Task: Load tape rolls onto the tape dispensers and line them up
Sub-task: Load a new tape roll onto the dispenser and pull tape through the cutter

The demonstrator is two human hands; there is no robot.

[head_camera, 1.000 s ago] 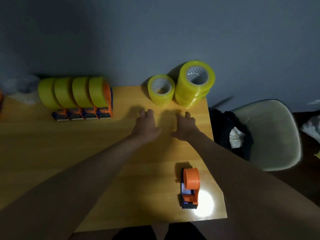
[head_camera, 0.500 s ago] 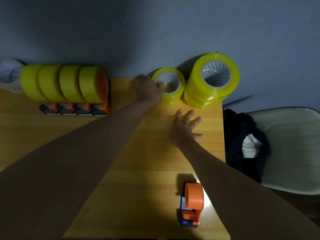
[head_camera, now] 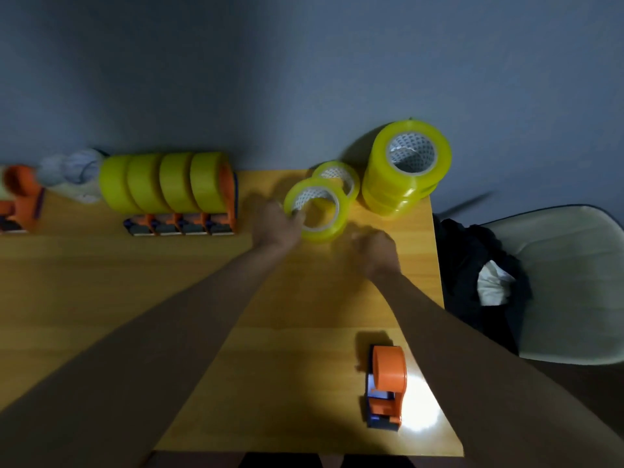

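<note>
My left hand [head_camera: 275, 224] grips a yellow tape roll [head_camera: 326, 224] by its rim, a finger hooked into the core, lifted just off a second roll [head_camera: 351, 179] behind it. A tall stack of yellow rolls [head_camera: 405, 173] stands at the table's far right corner. My right hand [head_camera: 376, 253] hovers blurred, fingers curled, holding nothing, just right of the held roll. An empty orange tape dispenser [head_camera: 386, 385] stands near the front right edge. Several loaded dispensers [head_camera: 179, 194] stand in a row at the far left.
Another orange dispenser [head_camera: 20, 201] and a crumpled white plastic bag [head_camera: 76, 173] lie at the far left. The wooden table [head_camera: 101, 282] ends at a grey wall. A pale chair [head_camera: 574, 282] with dark clothing [head_camera: 472, 265] on it stands right of the table.
My left hand has taken hold of the top small roll and drawn it toward me off the one beneath. My right hand curled its fingers and shifted right.
</note>
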